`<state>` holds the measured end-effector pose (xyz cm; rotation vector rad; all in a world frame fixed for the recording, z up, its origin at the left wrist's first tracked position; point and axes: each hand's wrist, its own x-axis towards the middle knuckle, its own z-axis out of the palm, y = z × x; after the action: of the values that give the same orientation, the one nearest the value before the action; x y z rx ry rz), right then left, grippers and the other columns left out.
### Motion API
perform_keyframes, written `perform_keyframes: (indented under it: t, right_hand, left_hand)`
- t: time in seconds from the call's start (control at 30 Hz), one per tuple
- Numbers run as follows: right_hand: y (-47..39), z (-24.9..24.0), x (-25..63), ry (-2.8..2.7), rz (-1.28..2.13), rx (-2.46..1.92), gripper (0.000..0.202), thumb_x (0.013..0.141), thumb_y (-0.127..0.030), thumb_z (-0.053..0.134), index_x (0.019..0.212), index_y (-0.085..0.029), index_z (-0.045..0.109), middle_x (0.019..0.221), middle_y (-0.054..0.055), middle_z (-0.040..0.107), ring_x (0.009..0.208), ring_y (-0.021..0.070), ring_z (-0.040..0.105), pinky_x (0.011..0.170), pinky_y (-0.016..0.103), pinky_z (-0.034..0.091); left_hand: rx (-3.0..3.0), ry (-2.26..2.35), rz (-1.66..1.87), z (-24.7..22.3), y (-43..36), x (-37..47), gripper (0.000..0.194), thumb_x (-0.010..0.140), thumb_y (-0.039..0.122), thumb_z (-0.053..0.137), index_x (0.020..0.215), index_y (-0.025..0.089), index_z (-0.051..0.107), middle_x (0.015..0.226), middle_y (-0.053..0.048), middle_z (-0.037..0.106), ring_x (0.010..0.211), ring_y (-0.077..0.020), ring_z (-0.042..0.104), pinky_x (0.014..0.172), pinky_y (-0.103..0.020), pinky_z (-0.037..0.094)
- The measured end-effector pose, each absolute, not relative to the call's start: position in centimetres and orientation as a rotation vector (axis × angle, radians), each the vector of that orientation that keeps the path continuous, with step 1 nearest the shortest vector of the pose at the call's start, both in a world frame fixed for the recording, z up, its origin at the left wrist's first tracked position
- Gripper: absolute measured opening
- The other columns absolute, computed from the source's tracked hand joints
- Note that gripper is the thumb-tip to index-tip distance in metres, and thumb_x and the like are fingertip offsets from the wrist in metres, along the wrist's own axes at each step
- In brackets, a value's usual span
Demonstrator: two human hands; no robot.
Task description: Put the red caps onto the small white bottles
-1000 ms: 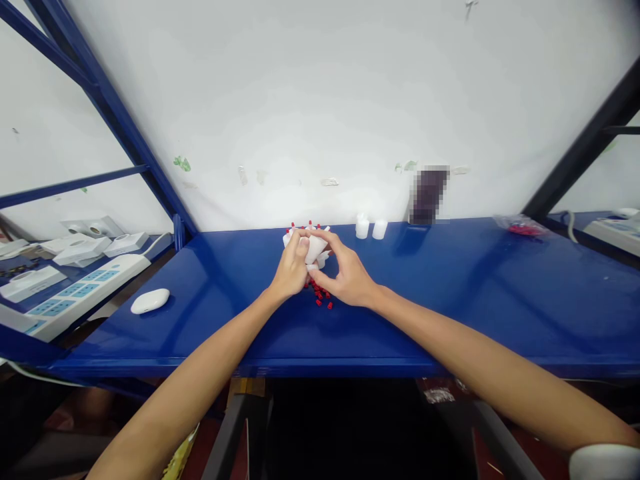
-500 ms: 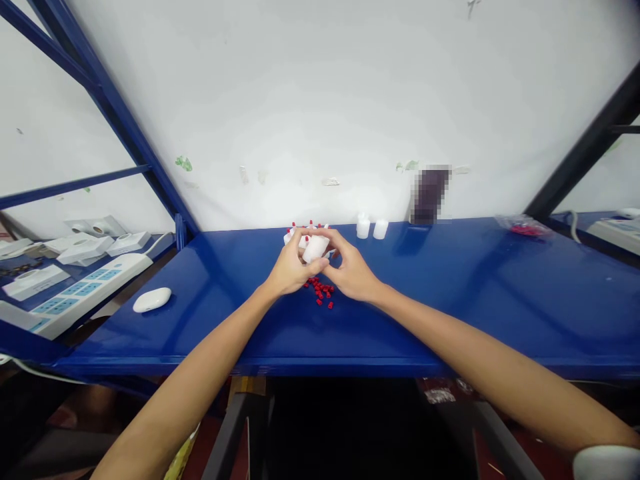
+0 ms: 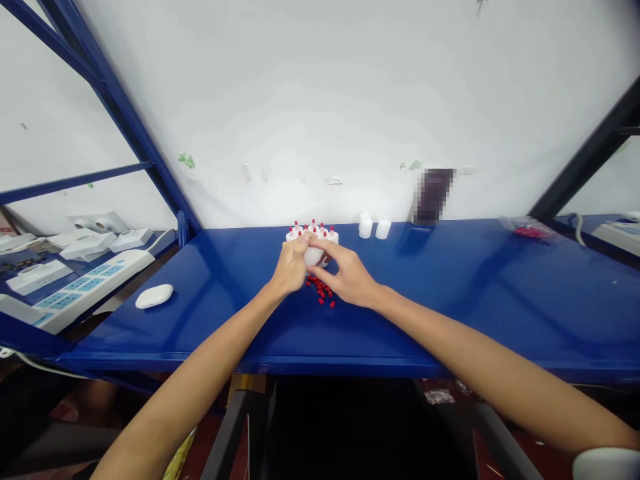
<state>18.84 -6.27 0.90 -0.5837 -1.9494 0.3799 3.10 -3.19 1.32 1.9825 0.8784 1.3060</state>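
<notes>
A small white bottle [image 3: 313,257] is held above the blue table between my two hands. My left hand [image 3: 291,265] is closed at its upper end, with thumb and fingers pinched together; they hide the tip. My right hand [image 3: 349,272] curves round the bottle from the right, thumb low and forefinger high. Just behind my hands several white bottles with red caps [image 3: 333,235] stand in a group, partly covered by my fingers. Several loose red caps [image 3: 321,288] lie scattered on the table below my hands.
Two white bottles without red caps [image 3: 383,229] stand right of the group, near the wall. A blurred dark object [image 3: 433,196] leans there. A white oval case [image 3: 155,296] lies left, beside a power strip [image 3: 95,287]. A plastic bag with red pieces [image 3: 530,228] lies far right.
My left hand has turned and its fingers have come over the bottle's upper end, where a red cap showed before. The bottle is now more hidden, and the group behind shows more.
</notes>
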Motion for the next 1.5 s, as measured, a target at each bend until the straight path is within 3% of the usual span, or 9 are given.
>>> perform_keyframes:
  t: [0.27, 0.33, 0.5, 0.63, 0.93, 1.03, 1.2, 1.4, 1.5]
  right_hand:
    - [-6.4, 1.0, 18.7, -1.969, 0.232, -0.779, 0.079, 0.086, -0.026, 0.068, 0.153, -0.031, 0.027, 0.124, 0.009, 0.063, 0.089, 0.0223, 0.063, 0.087, 0.044, 0.054]
    - [-6.3, 1.2, 19.2, -1.942, 0.178, -0.858, 0.076, 0.085, -0.029, 0.07, 0.151, -0.028, 0.034, 0.128, 0.011, 0.059, 0.09, 0.0228, 0.062, 0.085, 0.044, 0.053]
    - [-5.1, 0.9, 20.9, -2.262, 0.214, -1.025, 0.021, 0.095, -0.023, 0.055, 0.112, -0.02, 0.067, 0.097, 0.005, 0.069, 0.082, 0.0195, 0.063, 0.077, 0.035, 0.049]
    - [-4.0, 0.2, 21.4, -2.513, 0.201, -0.927, 0.024, 0.098, -0.019, 0.052, 0.11, -0.022, 0.073, 0.099, 0.007, 0.07, 0.09, 0.0203, 0.064, 0.081, 0.033, 0.047]
    - [-3.6, 0.1, 21.2, -2.533, 0.161, -0.945, 0.016, 0.092, -0.017, 0.059, 0.096, -0.018, 0.074, 0.093, 0.007, 0.07, 0.08, 0.0187, 0.063, 0.074, 0.031, 0.045]
    - [-3.9, 0.5, 21.3, -2.509, 0.128, -1.027, 0.012, 0.084, -0.012, 0.063, 0.092, -0.016, 0.072, 0.095, 0.007, 0.071, 0.082, 0.0192, 0.064, 0.077, 0.032, 0.043]
    - [-3.9, 1.0, 21.4, -2.47, 0.22, -1.116, 0.014, 0.078, -0.005, 0.061, 0.081, -0.016, 0.069, 0.074, 0.002, 0.071, 0.067, 0.015, 0.062, 0.074, 0.029, 0.041]
    - [-3.6, 0.5, 21.7, -2.423, 0.226, -1.031, 0.03, 0.079, -0.003, 0.06, 0.107, -0.015, 0.067, 0.082, 0.004, 0.071, 0.072, 0.0172, 0.063, 0.07, 0.028, 0.044]
    - [-3.7, 0.6, 21.5, -2.39, 0.116, -0.967, 0.025, 0.083, -0.007, 0.06, 0.102, -0.016, 0.071, 0.094, 0.008, 0.069, 0.085, 0.0205, 0.063, 0.077, 0.032, 0.047]
  left_hand:
    - [1.986, 0.893, 1.271, 1.2, -2.8, 3.1, 0.05, 0.092, 0.058, 0.042, 0.077, 0.015, 0.06, 0.066, -0.002, 0.058, 0.061, -0.0142, 0.05, 0.058, -0.026, 0.04]
    - [1.957, 0.941, 1.284, 1.1, -2.3, 2.5, 0.049, 0.093, 0.054, 0.04, 0.075, 0.014, 0.062, 0.059, -0.001, 0.056, 0.056, -0.0136, 0.048, 0.055, -0.027, 0.038]
    - [1.918, 1.012, 1.343, 0.8, -0.9, 0.5, 0.053, 0.094, 0.049, 0.033, 0.069, 0.014, 0.064, 0.048, 0.0, 0.05, 0.046, -0.013, 0.045, 0.051, -0.027, 0.035]
    - [2.008, 1.127, 1.315, 1.0, -0.5, -0.4, 0.055, 0.095, 0.047, 0.031, 0.065, 0.015, 0.063, 0.048, -0.001, 0.053, 0.047, -0.0133, 0.048, 0.053, -0.027, 0.036]
    - [2.26, 1.127, 1.114, 1.1, -1.3, 0.4, 0.056, 0.1, 0.056, 0.029, 0.063, 0.018, 0.047, 0.051, 0.001, 0.054, 0.05, -0.013, 0.052, 0.061, -0.026, 0.04]
    - [2.265, 1.067, 1.126, 1.1, -1.2, 0.5, 0.054, 0.1, 0.058, 0.028, 0.071, 0.018, 0.049, 0.058, 0.001, 0.054, 0.055, -0.0132, 0.05, 0.061, -0.026, 0.04]
    - [2.223, 1.032, 1.15, 1.0, -1.2, 0.6, 0.05, 0.1, 0.057, 0.031, 0.102, 0.016, 0.06, 0.077, -0.002, 0.059, 0.066, -0.0142, 0.053, 0.066, -0.025, 0.044]
    - [2.075, 0.958, 1.11, 1.1, -1.5, 0.6, 0.045, 0.099, 0.054, 0.032, 0.105, 0.017, 0.058, 0.074, -0.002, 0.056, 0.061, -0.0145, 0.053, 0.057, -0.025, 0.046]
    - [2.082, 0.96, 1.1, 1.1, -1.5, 0.6, 0.042, 0.098, 0.05, 0.034, 0.098, 0.017, 0.059, 0.075, -0.002, 0.058, 0.062, -0.0146, 0.054, 0.059, -0.026, 0.046]
